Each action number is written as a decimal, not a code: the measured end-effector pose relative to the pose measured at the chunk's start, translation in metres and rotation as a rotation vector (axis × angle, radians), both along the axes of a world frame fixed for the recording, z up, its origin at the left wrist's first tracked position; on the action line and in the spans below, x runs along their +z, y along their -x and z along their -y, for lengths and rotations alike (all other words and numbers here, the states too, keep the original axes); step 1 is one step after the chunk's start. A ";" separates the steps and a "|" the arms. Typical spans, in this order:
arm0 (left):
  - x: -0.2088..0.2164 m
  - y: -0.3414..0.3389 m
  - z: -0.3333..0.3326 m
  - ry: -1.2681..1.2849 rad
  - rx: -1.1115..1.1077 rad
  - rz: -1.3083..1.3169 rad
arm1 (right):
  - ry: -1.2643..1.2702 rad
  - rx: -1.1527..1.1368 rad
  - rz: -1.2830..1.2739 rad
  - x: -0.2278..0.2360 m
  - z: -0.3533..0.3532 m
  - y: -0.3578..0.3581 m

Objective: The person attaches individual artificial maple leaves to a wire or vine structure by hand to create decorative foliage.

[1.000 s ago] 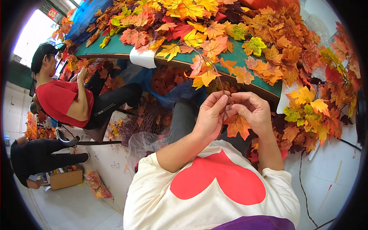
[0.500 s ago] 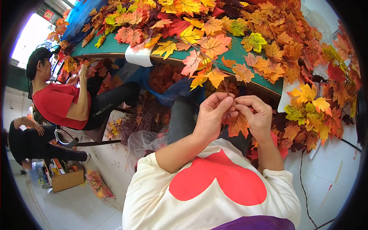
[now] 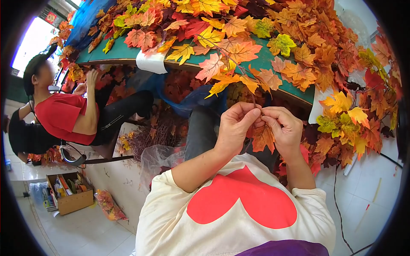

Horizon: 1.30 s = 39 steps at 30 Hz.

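My left hand [image 3: 236, 129] and my right hand [image 3: 285, 129] meet in front of my chest, both with thumb and fingers pinched. Between them they grip the thin brown stem of an artificial maple branch [image 3: 242, 69]. Its upper part leans on the table edge, with yellow, orange and pink leaves spread along it. An orange maple leaf [image 3: 263, 138] hangs below my fingertips, near my right thumb. The exact spot where the fingers press on the stem is hidden.
The green table [image 3: 112, 52] bears heaped autumn leaves [image 3: 299, 55]. A white sheet [image 3: 151, 62] hangs over its edge. At left a person in a red shirt [image 3: 64, 115] sits working, with another behind. A cardboard box [image 3: 76, 201] and a leaf-filled bag [image 3: 110, 205] stand on the floor.
The branch's leaves by the table edge have shifted and turned slightly, while my hands stay nearly in place. At left, the person in dark clothes has moved back behind the seated co-worker.
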State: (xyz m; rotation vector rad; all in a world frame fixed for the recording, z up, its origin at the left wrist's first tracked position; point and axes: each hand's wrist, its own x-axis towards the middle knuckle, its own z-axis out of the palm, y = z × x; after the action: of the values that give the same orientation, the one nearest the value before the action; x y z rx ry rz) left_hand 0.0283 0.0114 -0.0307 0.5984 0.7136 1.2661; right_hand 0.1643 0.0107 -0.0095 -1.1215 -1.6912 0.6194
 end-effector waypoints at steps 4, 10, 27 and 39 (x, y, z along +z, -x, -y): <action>-0.002 0.000 -0.001 -0.057 0.003 -0.100 | -0.025 -0.037 0.053 -0.003 0.001 0.000; -0.008 -0.002 0.002 -0.111 0.006 -0.154 | -0.109 -0.110 0.131 -0.001 0.004 0.005; -0.012 0.005 0.021 -0.170 -0.037 -0.293 | -0.004 0.027 0.023 0.002 -0.012 0.002; -0.024 0.039 0.049 0.345 0.103 -0.075 | 0.343 0.641 0.121 -0.033 -0.057 0.038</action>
State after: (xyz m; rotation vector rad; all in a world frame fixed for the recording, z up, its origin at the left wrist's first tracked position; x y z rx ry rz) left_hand -0.0112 -0.0376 -0.0543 0.3311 1.0107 1.1837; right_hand 0.1258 0.0676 -0.0423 -0.8391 -2.1147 1.3024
